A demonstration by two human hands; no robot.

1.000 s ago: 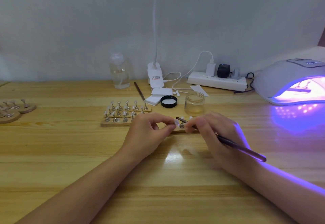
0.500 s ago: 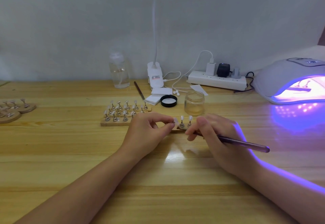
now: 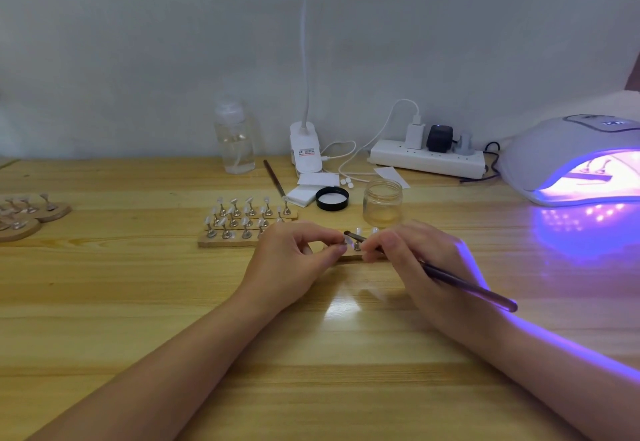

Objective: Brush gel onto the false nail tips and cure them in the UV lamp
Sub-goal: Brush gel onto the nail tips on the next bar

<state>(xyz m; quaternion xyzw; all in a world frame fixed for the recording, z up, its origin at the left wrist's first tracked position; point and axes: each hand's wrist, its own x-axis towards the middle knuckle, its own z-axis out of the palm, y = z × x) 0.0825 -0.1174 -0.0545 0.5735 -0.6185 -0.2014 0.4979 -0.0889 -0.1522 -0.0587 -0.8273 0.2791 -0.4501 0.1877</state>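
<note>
My right hand [image 3: 419, 260] grips a dark gel brush [image 3: 464, 284], its bristle end lying on a false nail tip [image 3: 348, 240]. My left hand [image 3: 294, 253] pinches that tip's small metal stand at the left end of a wooden strip [image 3: 349, 257], which carries two more tips behind my fingers. An open glass gel jar [image 3: 382, 202] stands just beyond. The UV lamp [image 3: 571, 160] glows purple at the far right, with a stand of tips inside.
A wooden base with several stands of nail tips [image 3: 242, 220] lies left of my hands. Round wooden holders [image 3: 27, 213] sit at the left edge. Behind are a black jar lid [image 3: 332, 198], a spare brush [image 3: 274, 179], a clear bottle [image 3: 234, 142], a lamp clip [image 3: 305, 149] and a power strip [image 3: 427, 160].
The brush tip pulled back toward my right hand, then came forward onto the nail tip again. My left hand has kept its pinch on the stand.
</note>
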